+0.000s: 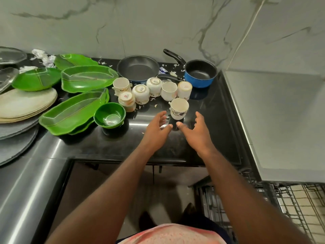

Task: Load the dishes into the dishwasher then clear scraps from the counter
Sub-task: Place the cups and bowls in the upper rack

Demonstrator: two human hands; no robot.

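Presently we list: one upright cup [179, 108] on the black table [207, 138], nearest the dishwasher rack [290, 205]; our left hand [156, 126] and right hand [197, 128] flank it, fingers spread, holding nothing, seemingly poised to lift it.

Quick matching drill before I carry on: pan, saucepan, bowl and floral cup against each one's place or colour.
1 pan
2 saucepan
3 bowl
4 floral cup

A between left hand and right hand
B blue, deep, at the counter's right end
C green, beside a leaf tray
D shallow, dark inside, behind the cups

Pairs: 1-D, 2-B, 3-C, 4-A
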